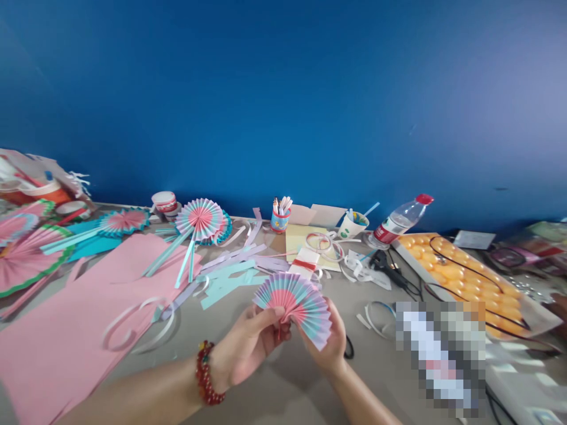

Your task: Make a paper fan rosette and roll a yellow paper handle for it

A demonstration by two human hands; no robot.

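Note:
Between my two hands is a pleated paper fan (287, 298), spread in a half circle, pink at its centre, then light blue, with a lilac outer edge. My left hand (257, 339), with a red bead bracelet (207, 375) at the wrist, pinches it near the pink centre between thumb and fingers. A bit of red string seems to hang below that pinch. My right hand (330, 339) is behind the fan's right side, its fingers mostly hidden by the paper. Just beyond the fan lies a white card wound with red thread (305, 262).
Pink paper sheets (88, 313), finished fans (199, 218) and paper strips (234, 274) cover the left and middle. At the back stand a pen cup (280, 218), a paper cup (353, 224) and a plastic bottle (398, 224). Rightward lie a yellow-orange tray (460, 271) and black cables (398, 277).

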